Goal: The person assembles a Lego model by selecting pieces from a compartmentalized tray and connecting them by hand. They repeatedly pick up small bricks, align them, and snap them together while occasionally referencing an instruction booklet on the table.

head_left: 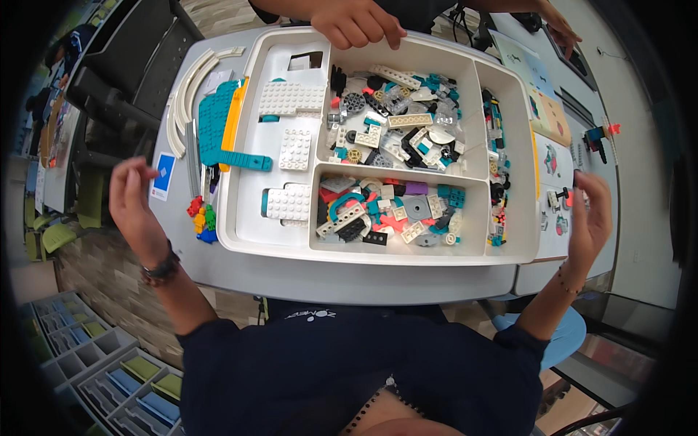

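Though smooth, tray (378, 258) of studded bricks (294, 150)

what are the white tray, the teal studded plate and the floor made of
White tray: likely rigid plastic, satin; smooth walls and rounded corners suggest it.
Teal studded plate: probably hard plastic, low sheen, given its evenly moulded studs.
Floor: wood or wood-look vinyl, seemingly matt; the plank pattern shows, but the view leaves it open.
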Demonstrator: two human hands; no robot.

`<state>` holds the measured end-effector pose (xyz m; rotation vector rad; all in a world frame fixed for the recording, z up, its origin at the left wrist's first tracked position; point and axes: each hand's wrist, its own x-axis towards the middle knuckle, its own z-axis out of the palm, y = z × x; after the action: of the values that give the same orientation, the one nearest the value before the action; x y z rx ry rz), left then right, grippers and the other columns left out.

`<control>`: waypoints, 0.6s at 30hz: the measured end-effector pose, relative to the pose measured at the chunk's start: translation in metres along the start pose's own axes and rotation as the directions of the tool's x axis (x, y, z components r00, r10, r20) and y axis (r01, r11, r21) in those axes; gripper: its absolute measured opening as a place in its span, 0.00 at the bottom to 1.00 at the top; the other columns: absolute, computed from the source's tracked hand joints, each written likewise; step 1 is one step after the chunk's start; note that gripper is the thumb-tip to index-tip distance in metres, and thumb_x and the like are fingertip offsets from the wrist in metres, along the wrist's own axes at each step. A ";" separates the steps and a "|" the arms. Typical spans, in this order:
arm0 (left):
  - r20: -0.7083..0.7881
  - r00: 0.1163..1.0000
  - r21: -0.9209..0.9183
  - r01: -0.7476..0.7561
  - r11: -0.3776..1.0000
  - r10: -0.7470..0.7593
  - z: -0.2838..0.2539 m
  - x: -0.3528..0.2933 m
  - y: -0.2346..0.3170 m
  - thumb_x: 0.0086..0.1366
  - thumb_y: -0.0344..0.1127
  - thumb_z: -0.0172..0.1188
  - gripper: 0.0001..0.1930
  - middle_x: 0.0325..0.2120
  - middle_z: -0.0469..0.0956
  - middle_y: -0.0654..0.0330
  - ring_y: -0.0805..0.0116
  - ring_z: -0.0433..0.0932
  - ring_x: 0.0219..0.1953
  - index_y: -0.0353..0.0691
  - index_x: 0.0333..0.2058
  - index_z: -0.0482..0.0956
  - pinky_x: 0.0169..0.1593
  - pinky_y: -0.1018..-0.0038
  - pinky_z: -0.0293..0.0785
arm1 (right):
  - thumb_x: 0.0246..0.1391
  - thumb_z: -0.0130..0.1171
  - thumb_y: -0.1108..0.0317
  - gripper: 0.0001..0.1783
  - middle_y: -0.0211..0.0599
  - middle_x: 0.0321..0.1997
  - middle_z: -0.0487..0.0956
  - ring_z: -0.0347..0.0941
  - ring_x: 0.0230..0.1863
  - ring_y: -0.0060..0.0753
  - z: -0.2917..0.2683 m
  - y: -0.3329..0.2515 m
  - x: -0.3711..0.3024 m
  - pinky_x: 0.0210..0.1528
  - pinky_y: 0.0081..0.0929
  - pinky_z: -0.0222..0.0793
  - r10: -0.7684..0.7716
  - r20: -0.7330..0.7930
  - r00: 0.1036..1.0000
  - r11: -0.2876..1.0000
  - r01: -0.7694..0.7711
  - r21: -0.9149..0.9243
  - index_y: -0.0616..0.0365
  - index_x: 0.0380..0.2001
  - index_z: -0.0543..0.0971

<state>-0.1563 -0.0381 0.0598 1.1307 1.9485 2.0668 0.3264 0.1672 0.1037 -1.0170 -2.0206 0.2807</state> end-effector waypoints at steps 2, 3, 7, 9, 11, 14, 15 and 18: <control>0.178 0.981 -0.032 -0.074 0.997 0.078 0.018 0.016 0.019 0.61 0.30 0.44 0.11 0.29 0.72 0.60 0.75 0.70 0.33 0.31 0.37 0.72 0.42 0.80 0.64 | 0.38 0.55 0.82 0.14 0.40 0.35 0.74 0.69 0.39 0.35 0.034 -0.048 0.035 0.42 0.28 0.63 -0.259 0.326 0.909 0.954 0.294 -0.064 0.62 0.33 0.75; 0.265 0.957 -0.039 -0.108 0.993 0.115 0.027 0.022 0.025 0.60 0.30 0.44 0.11 0.29 0.72 0.60 0.75 0.71 0.33 0.31 0.36 0.72 0.42 0.80 0.64 | 0.36 0.56 0.82 0.14 0.40 0.33 0.73 0.69 0.37 0.38 0.059 -0.062 0.049 0.39 0.29 0.64 -0.342 0.439 0.831 0.928 0.372 0.019 0.60 0.32 0.76; 0.523 0.816 -0.127 -0.210 0.969 0.245 0.068 0.044 0.054 0.59 0.31 0.46 0.12 0.31 0.74 0.58 0.75 0.72 0.34 0.31 0.37 0.73 0.42 0.81 0.64 | 0.42 0.54 0.72 0.12 0.37 0.34 0.74 0.71 0.37 0.38 0.158 -0.069 0.087 0.38 0.31 0.67 -0.438 0.695 0.570 0.860 0.492 0.139 0.53 0.34 0.78; 0.568 0.770 -0.191 -0.220 0.957 0.290 0.082 0.048 0.067 0.59 0.32 0.46 0.12 0.31 0.74 0.58 0.75 0.72 0.34 0.30 0.38 0.72 0.41 0.81 0.64 | 0.43 0.54 0.72 0.12 0.35 0.32 0.74 0.71 0.36 0.36 0.192 -0.063 0.093 0.37 0.30 0.68 -0.441 0.751 0.492 0.822 0.558 0.117 0.52 0.34 0.78; 0.580 0.723 -0.205 -0.318 0.926 0.376 0.079 0.059 0.068 0.59 0.32 0.42 0.14 0.30 0.73 0.56 0.72 0.72 0.35 0.30 0.38 0.71 0.44 0.77 0.64 | 0.42 0.55 0.73 0.13 0.33 0.27 0.72 0.70 0.32 0.36 0.213 -0.055 0.097 0.34 0.30 0.67 -0.509 0.739 0.441 0.744 0.657 0.120 0.52 0.36 0.78; 0.579 0.685 -0.197 -0.409 0.891 0.442 0.065 0.071 0.067 0.59 0.34 0.38 0.16 0.30 0.73 0.54 0.69 0.72 0.36 0.31 0.39 0.71 0.48 0.70 0.64 | 0.40 0.57 0.73 0.14 0.34 0.25 0.71 0.70 0.30 0.35 0.227 -0.053 0.100 0.32 0.31 0.67 -0.475 0.791 0.385 0.764 0.627 0.154 0.50 0.35 0.79; 0.597 0.662 -0.169 -0.448 0.878 0.453 0.063 0.076 0.065 0.59 0.35 0.38 0.17 0.31 0.73 0.54 0.69 0.73 0.36 0.32 0.39 0.71 0.49 0.68 0.64 | 0.39 0.58 0.73 0.13 0.33 0.25 0.71 0.70 0.30 0.35 0.230 -0.052 0.100 0.32 0.30 0.67 -0.496 0.776 0.389 0.760 0.628 0.171 0.50 0.33 0.79; 0.615 0.677 -0.113 -0.432 0.895 0.404 0.062 0.082 0.054 0.59 0.36 0.38 0.17 0.30 0.73 0.55 0.68 0.73 0.36 0.33 0.40 0.71 0.49 0.67 0.64 | 0.36 0.60 0.74 0.11 0.33 0.25 0.71 0.70 0.29 0.35 0.230 -0.054 0.104 0.31 0.29 0.67 -0.517 0.749 0.415 0.779 0.590 0.211 0.54 0.29 0.77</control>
<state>-0.1592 0.0463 0.1396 2.1081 1.4857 1.4673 0.0876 0.2464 0.0482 -0.1393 -3.0743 0.2967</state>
